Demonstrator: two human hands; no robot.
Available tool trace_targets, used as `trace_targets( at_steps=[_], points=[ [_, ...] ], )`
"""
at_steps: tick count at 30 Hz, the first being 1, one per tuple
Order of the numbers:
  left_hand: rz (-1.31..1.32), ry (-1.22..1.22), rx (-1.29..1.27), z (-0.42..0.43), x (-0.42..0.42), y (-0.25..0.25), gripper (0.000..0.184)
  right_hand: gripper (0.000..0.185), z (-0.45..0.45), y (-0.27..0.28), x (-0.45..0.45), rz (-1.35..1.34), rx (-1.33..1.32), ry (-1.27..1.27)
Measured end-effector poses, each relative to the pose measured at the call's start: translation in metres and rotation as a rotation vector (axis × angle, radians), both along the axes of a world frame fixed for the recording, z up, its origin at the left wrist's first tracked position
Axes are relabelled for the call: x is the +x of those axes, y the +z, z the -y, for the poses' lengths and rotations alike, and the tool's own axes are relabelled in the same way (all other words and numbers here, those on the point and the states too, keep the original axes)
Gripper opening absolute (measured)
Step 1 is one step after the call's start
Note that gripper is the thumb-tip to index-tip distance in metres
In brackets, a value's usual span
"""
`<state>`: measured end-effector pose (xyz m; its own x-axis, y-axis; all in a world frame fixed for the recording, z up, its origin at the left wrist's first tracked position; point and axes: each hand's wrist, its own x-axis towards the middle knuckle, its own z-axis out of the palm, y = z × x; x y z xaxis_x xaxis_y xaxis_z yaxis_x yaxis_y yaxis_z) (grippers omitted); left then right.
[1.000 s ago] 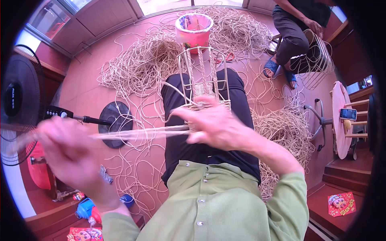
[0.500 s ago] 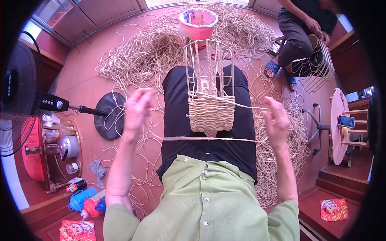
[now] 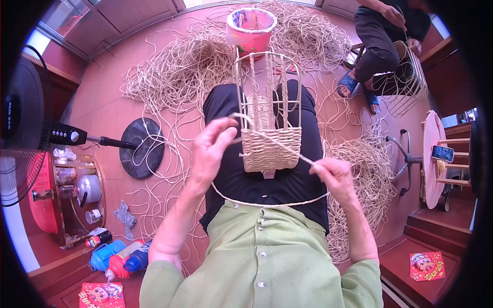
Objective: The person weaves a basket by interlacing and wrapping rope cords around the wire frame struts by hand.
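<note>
Crossing the woven front of the basket (image 3: 271,154) at a slant, the cord (image 3: 282,143) runs down to the right hand (image 3: 336,179), whose fingers pinch it just beside the basket. The left hand (image 3: 208,151) is at the basket's upper left, its fingers bent and slightly apart near a cord end; whether they grip it cannot be told. The basket rests on the dark trousers (image 3: 221,174), its bare stakes pointing toward the pink bin (image 3: 252,38). A slack strand (image 3: 267,206) curves below, over the green shirt (image 3: 257,241).
</note>
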<state>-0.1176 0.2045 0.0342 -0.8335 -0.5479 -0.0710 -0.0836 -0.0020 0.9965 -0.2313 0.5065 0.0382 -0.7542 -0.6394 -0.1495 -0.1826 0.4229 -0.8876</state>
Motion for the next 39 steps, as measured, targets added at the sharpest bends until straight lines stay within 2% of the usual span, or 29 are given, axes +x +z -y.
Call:
trace_targets(
  at_steps=[1,4,5,6,8,13,15,17,21,25,28,31,34,35,38,39],
  points=[
    [-0.091,0.083,-0.114,0.000,0.002,0.010,0.022,0.010,-0.001,0.001,0.002,0.104,0.033,0.036],
    [-0.159,0.166,-0.526,0.008,0.011,0.041,0.020,0.012,0.008,-0.004,-0.007,-0.358,-0.111,0.010],
    [-0.149,0.167,-0.679,0.009,0.013,0.049,0.017,0.015,0.012,0.007,-0.012,-0.358,-0.027,-0.036],
    [-0.151,0.182,-0.705,0.007,0.013,0.055,0.014,0.018,0.018,0.005,-0.019,-0.417,-0.093,-0.042],
    [-0.159,0.211,-0.757,0.000,0.009,0.063,0.007,0.019,0.034,0.010,-0.022,-0.287,-0.151,-0.098],
    [-0.236,0.213,-1.108,-0.002,-0.012,0.058,0.011,0.040,0.069,-0.005,-0.034,0.134,-0.446,0.029],
    [-0.215,0.167,-1.149,-0.002,-0.020,0.059,0.011,0.055,0.078,-0.007,-0.038,0.255,-0.491,0.069],
    [-0.159,0.076,-1.126,-0.001,-0.027,0.059,0.010,0.060,0.084,-0.007,-0.042,0.254,-0.485,0.118],
    [-0.047,0.013,-0.459,0.001,-0.030,0.040,0.007,0.075,0.091,-0.009,-0.037,0.107,-0.410,0.134],
    [-0.034,0.035,-0.339,0.011,-0.022,0.024,0.007,0.078,0.092,0.000,-0.051,-0.031,-0.265,0.170],
    [-0.025,0.046,-0.394,0.008,-0.024,0.027,0.009,0.081,0.103,-0.004,-0.057,0.207,-0.449,0.235],
    [0.016,0.071,-0.612,0.009,-0.024,0.031,0.014,0.081,0.110,-0.003,-0.056,0.498,-0.603,0.259],
    [-0.184,0.115,-1.192,-0.001,-0.033,0.045,0.022,0.081,0.108,-0.006,-0.054,0.625,-0.632,0.263],
    [-0.178,0.049,-1.154,-0.005,-0.034,0.048,0.028,0.081,0.110,-0.009,-0.054,0.600,-0.634,0.268],
    [-0.147,-0.186,-1.425,-0.006,-0.048,0.065,0.028,0.080,0.114,-0.004,-0.049,0.616,-0.702,0.295],
    [-0.132,-0.209,-1.402,-0.005,-0.052,0.065,0.024,0.081,0.115,-0.006,-0.049,0.608,-0.702,0.299]
  ],
)
